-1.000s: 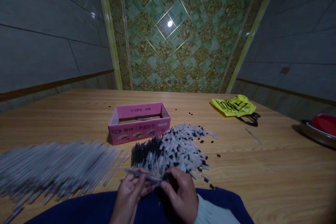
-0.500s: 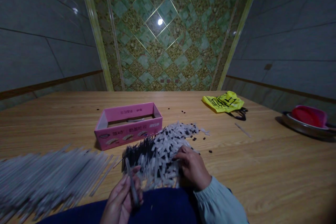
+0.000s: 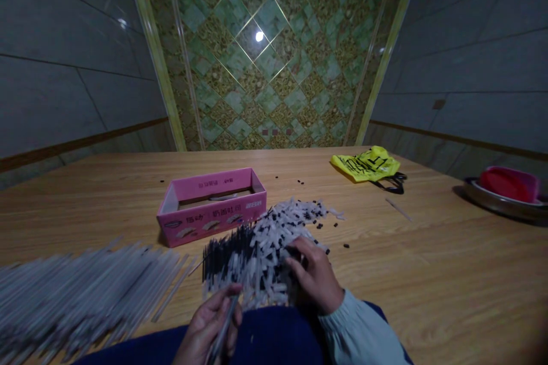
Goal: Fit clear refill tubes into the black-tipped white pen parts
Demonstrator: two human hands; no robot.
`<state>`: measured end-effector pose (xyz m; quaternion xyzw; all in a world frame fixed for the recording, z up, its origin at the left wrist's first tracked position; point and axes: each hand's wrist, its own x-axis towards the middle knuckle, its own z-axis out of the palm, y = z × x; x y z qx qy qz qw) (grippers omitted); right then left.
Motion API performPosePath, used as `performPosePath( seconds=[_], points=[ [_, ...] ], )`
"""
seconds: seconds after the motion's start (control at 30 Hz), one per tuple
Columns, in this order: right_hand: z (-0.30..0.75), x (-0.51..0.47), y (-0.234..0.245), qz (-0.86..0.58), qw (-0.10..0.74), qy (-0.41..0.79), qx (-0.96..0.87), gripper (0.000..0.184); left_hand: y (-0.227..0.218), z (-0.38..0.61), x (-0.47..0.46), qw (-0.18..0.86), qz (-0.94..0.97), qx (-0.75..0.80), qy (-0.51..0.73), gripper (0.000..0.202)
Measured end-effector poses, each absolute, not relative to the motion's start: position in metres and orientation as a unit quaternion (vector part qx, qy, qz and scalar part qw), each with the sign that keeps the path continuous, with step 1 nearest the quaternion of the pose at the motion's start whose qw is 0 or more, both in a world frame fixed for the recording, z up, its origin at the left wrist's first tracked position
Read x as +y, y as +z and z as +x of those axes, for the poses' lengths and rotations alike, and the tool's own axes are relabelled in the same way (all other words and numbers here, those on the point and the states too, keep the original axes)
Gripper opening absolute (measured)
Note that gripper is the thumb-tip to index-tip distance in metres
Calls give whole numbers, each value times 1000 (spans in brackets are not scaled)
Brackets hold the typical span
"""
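Note:
My left hand (image 3: 214, 322) is closed around a slim greyish tube (image 3: 223, 332), low in front of my lap. The tube slants up and right, and my fingers hide part of it; I cannot tell whether it is one or a few. My right hand (image 3: 315, 274) reaches over the near right side of a heap of small whitish translucent pieces and black bits (image 3: 278, 236), thumb and fingers apart. Its fingertips are at the heap, and nothing can be made out between them. Left of the heap stand thin dark rods (image 3: 226, 251) with pale lower ends, in a dense row.
Many long translucent tubes (image 3: 85, 285) lie side by side at the left. Behind the heap is an open pink box (image 3: 214, 222). A yellow bag (image 3: 366, 165), a single thin stick (image 3: 399, 209) and a metal pan (image 3: 500, 199) with red things are on the wooden table's right.
My left hand has moved slightly right and down, and the tube in it leans over to the right instead of standing nearly upright. My right hand's fingers have spread at the heap.

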<state>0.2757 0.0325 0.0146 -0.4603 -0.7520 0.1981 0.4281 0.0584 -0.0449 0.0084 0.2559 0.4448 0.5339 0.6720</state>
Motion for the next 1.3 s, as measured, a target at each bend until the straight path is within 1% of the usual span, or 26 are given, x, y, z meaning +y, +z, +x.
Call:
performPosePath(
  seconds=[0.07, 0.1, 0.17, 0.2, 0.3, 0.43, 0.53, 0.63, 0.77, 0.97, 1.17, 1.3],
  points=[
    [267, 29, 11, -444, 511, 309, -668, 29, 9, 59, -47, 674, 252, 438, 540, 41],
    [262, 27, 8, -432, 534, 382, -618, 33, 11, 59, -47, 672, 252, 436, 543, 43],
    [251, 22, 3, -400, 548, 525, -514, 36, 13, 61, -49, 664, 259, 439, 548, 45],
    [246, 21, 1, -383, 547, 578, -469, 36, 14, 61, -49, 661, 261, 441, 548, 46],
    [238, 17, -4, -352, 539, 656, -395, 35, 14, 61, -46, 658, 244, 443, 558, 44],
    [237, 16, -6, -347, 523, 677, -384, 37, 3, 54, -40, 676, 172, 407, 590, 38],
    [236, 14, -6, -342, 518, 683, -384, 38, -5, 49, -36, 687, 121, 361, 618, 30],
    [232, 11, -3, -332, 505, 699, -383, 40, -7, 49, -34, 666, 84, 372, 641, 20],
    [228, 6, -2, -311, 492, 700, -413, 39, -5, 52, -33, 645, 94, 400, 645, 12],
    [227, 5, -9, -295, 497, 687, -440, 36, -4, 52, -32, 614, 102, 418, 661, 15],
    [227, 7, -9, -311, 498, 672, -451, 38, -7, 51, -31, 613, 113, 419, 660, 14],
    [226, 7, -11, -319, 486, 658, -478, 38, -6, 53, -32, 614, 128, 424, 653, 22]
  ],
)
